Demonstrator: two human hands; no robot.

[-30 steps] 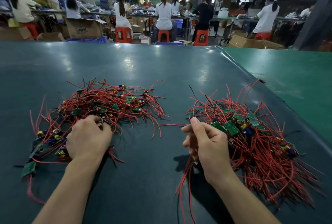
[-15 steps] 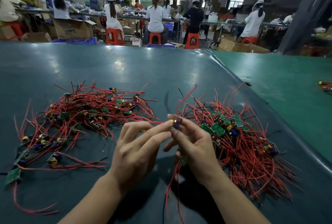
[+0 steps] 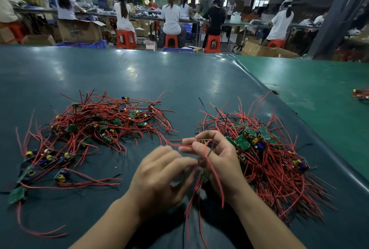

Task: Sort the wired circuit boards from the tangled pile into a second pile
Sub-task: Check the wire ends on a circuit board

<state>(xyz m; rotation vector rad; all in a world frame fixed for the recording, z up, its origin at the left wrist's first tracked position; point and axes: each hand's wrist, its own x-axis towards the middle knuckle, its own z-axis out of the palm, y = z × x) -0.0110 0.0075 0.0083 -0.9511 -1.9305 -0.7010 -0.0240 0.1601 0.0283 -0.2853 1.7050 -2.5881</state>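
Between the 2 piles, the right hand (image 3: 217, 161) grip pinches a circuit board (image 3: 205, 141).

two bare forearms, no sleeves showing, left hand (image 3: 159, 177) and right hand (image 3: 217, 161) ungloved, no rings, no watch, short plain nails

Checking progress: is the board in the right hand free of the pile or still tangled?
Cannot tell. Right hand holds the board up, wires dangling beside the pile.

Glossy dark table mat (image 3: 139, 73) (smooth, light-streaked), plastic-sheathed red wires (image 3: 279, 179)
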